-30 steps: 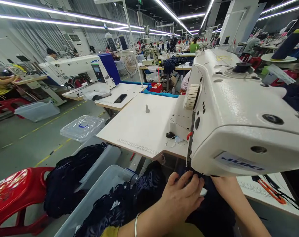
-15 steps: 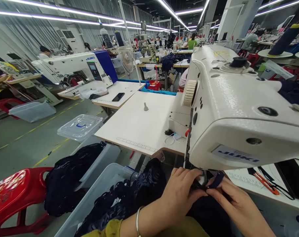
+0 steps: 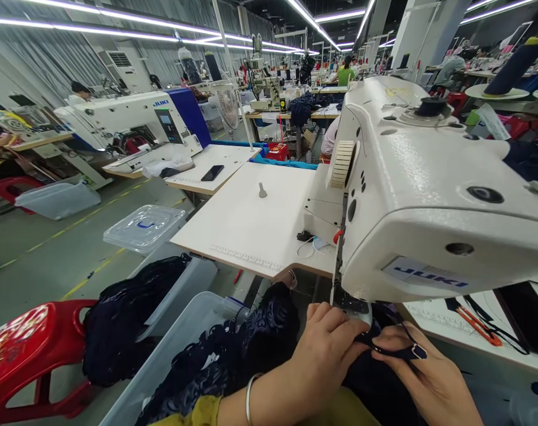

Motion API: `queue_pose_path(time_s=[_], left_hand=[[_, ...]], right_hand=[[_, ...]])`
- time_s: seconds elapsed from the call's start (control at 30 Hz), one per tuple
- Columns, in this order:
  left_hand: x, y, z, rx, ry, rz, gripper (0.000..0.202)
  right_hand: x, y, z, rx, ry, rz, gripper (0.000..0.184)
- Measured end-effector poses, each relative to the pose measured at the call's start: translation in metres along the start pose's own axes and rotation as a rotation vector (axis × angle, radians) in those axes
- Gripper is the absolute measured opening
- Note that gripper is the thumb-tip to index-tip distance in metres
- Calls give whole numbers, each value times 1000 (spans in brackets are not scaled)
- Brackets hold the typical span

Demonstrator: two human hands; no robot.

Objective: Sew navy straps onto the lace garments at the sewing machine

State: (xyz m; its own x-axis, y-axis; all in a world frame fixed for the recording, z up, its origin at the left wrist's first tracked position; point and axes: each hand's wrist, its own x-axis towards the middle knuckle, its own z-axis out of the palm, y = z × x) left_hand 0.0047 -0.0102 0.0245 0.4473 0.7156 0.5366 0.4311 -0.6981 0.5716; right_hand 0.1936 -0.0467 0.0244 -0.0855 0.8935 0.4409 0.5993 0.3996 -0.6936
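Farthest left of the white metal sewing machine (image 3: 406, 177), a glossy red plastic stool (image 3: 20, 331), with a loose heap of dark navy fabric (image 3: 122, 322) just beside. Nearer to the machine, below and left, a translucent plastic tub (image 3: 197, 310) full of patterned navy cloth (image 3: 206, 370), probably stationed there for reach without rising. Directly left of the machine, a flat white tabletop (image 3: 233, 222) with ruler markings along the front edge, perhaps for quick measuring.

Under the machine's near end, the left hand (image 3: 324, 346), silver bangle (image 3: 248, 399) at the wrist: fingers bent well inward, thumb close to forefinger, apparently pinching one part of a narrow dark navy strap (image 3: 395, 353), precise contact half hidden. Just right of that, below the machine's front, the right hand (image 3: 422, 373): fingers curled, strap between thumb and fingers, small ring-like fitting (image 3: 418, 352) exposed, likely a two-handed hold for control close to the machine. Right of and below the machine's front, orange-handled snips (image 3: 477, 325), presumably handy for the right hand.
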Motion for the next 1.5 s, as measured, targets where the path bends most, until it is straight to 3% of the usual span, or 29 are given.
queue_pose_path(time_s=[0.17,0.27,0.43,0.5,0.6,0.7,0.8,0.87,0.93,1.03,1.23,1.5], left_hand=[[1,3,-2,-40,-68,-54,9],[1,4,-2,-83,-93,-95,4],[2,1,0,-16,-169,-79,9],[1,0,0,22,-193,-69,14],[0,0,-2,72,-201,-77,18],[2,2,-8,152,-207,-83,18],[2,3,-13,272,-70,-59,13],[0,1,-13,346,42,64,16],[-4,-3,-11,415,26,244,21],[-12,-13,-6,538,-111,399,29],[-17,-22,-1,646,-108,425,25],[-8,-18,-8,604,-177,388,35]], right_hand=[[-6,1,5,-152,44,-47,23],[-10,3,7,-191,17,-22,17],[-11,13,7,-260,-9,-317,29],[-11,14,9,-291,-19,-361,28],[-9,10,12,-216,-48,-266,16],[-6,4,15,-82,-48,-4,7],[1,6,20,12,-34,265,10],[5,11,24,34,-30,362,18],[9,15,28,37,-32,413,24],[11,18,31,25,-32,452,27],[15,18,29,-7,21,454,34],[24,33,23,302,21,586,40]])
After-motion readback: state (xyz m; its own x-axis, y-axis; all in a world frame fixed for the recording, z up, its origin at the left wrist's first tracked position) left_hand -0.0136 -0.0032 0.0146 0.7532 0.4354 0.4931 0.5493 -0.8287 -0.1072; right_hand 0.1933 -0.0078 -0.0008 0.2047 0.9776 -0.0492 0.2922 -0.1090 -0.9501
